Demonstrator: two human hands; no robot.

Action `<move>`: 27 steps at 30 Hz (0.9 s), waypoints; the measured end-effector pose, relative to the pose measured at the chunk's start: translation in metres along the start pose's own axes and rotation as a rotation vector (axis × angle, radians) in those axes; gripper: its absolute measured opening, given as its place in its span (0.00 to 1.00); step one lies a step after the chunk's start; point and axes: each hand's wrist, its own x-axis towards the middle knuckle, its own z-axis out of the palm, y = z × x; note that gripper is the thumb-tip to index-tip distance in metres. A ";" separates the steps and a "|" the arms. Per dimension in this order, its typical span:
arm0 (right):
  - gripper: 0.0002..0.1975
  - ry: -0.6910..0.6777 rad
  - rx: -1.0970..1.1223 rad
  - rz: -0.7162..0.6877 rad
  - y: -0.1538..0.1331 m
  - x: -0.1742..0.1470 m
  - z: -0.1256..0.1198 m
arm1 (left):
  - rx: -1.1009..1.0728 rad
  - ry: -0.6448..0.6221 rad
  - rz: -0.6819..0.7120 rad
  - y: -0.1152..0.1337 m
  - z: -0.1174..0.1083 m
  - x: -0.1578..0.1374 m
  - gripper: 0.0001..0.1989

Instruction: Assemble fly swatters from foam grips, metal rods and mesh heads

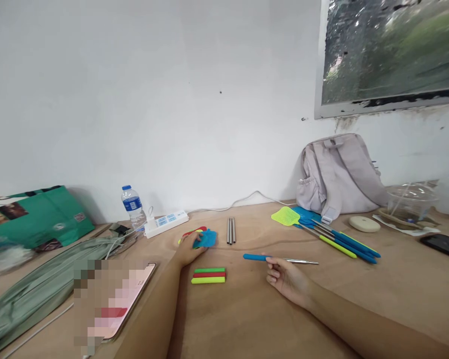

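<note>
At the middle left, my left hand [190, 249] has its fingers curled onto a blue fly swatter head [208, 238], which lies over a red head [194, 231] and a yellow one mostly covered by the hand. My right hand [289, 281] pinches a metal rod with a blue handle [255, 257]; the handle points left and the bare rod [303, 261] points right. Between the hands lie a green handle, a red handle [209, 274] and a yellow handle [208, 280], side by side. Behind them stand out several bare metal rods [231, 232], laid parallel.
Assembled fly swatters [333, 239] with yellow and blue handles lie at right, before a grey backpack [336, 174]. A power strip [166, 223], water bottle [132, 204], phone [130, 299] and green cloth [48, 289] are at left. A round white case [364, 224] and black phone [443, 246] lie far right.
</note>
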 end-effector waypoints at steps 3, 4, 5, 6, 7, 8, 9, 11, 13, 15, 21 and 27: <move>0.05 -0.013 -0.001 -0.016 0.001 0.002 -0.001 | -0.072 0.041 -0.026 0.000 -0.001 -0.001 0.13; 0.04 -0.019 -0.004 -0.021 0.002 0.002 -0.001 | -0.095 0.062 -0.036 0.000 -0.001 -0.001 0.12; 0.05 -0.022 -0.005 -0.023 0.002 0.003 -0.001 | -0.116 0.087 -0.047 0.000 -0.001 -0.001 0.12; 0.06 -0.025 -0.007 -0.023 0.002 0.003 -0.001 | -0.138 0.116 -0.056 0.001 -0.002 -0.001 0.12; 0.07 -0.028 -0.007 -0.021 0.003 0.003 -0.001 | -0.158 0.151 -0.067 0.001 -0.002 -0.001 0.13; 0.08 -0.029 -0.005 -0.018 0.003 0.003 0.000 | -0.177 0.193 -0.080 0.002 -0.003 -0.002 0.14; 0.09 -0.030 0.000 -0.015 0.003 0.003 0.000 | -0.195 0.246 -0.099 0.003 -0.005 -0.003 0.15; 0.11 -0.040 0.010 -0.010 0.003 0.004 -0.001 | -0.228 0.376 -0.155 0.008 -0.008 -0.005 0.16; 0.13 -0.042 0.001 -0.003 0.002 0.004 -0.001 | -0.249 0.515 -0.217 0.017 -0.013 -0.010 0.16; 0.14 -0.052 -0.026 -0.003 0.000 0.004 -0.002 | -0.284 0.650 -0.265 0.032 -0.019 -0.018 0.15; 0.17 -0.108 -0.179 -0.085 -0.004 0.006 -0.005 | -0.599 0.708 -0.365 0.081 -0.029 -0.049 0.13; 0.19 -0.079 -0.697 -0.437 -0.015 -0.008 -0.007 | -1.072 0.441 -0.499 0.120 -0.014 -0.062 0.19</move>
